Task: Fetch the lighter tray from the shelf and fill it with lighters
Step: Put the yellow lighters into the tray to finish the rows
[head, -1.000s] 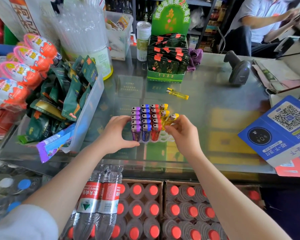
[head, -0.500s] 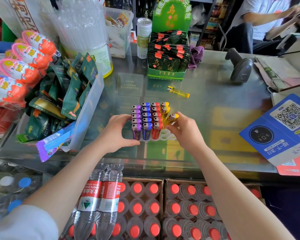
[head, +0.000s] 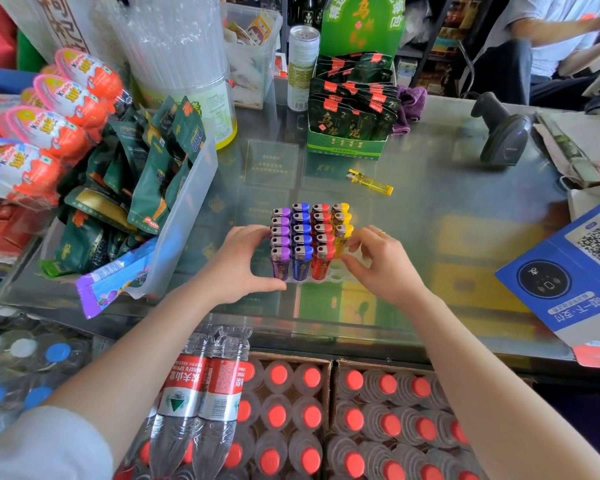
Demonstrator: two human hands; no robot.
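Yellow lighter being seated: right hand (head: pixel 383 265) curls its fingers around the side of the third yellow lighter (head: pixel 343 239), which stands slightly tilted in the right-hand column; thumb low, near the white tray's front edge. A ring shows on one finger.
Left hand: left hand (head: pixel 243 263) cups the tray's left side, thumb along the front edge just below the purple lighter, fingers bent against the purple column. It steadies the tray.
Lighter tray: white plastic lighter tray (head: pixel 336 277) sits on the glass counter (head: pixel 465 202), between the two hands, near the counter's front edge.
Contents: purple column (head: pixel 280 237), blue column (head: pixel 302 233) and red column (head: pixel 323 233) look full, five each. The yellow column holds three, with empty round sockets showing at the front right.
Progress, as a judgement: nearly filled; two yellow slots seem open.
Doing this step well: press the tilted yellow lighter straight down until it stands level with its neighbours, keeping the left hand braced so the light tray does not slide or tip.
Next supply: one loose yellow lighter (head: pixel 369 181) lies flat on the glass beyond the tray, well apart from it.
Surroundings: green tea-packet display box (head: pixel 347 147) behind; barcode scanner (head: pixel 503 133) far right; snack bin (head: pixel 187 209) left; bottled water crates (head: pixel 291 410) below the counter.
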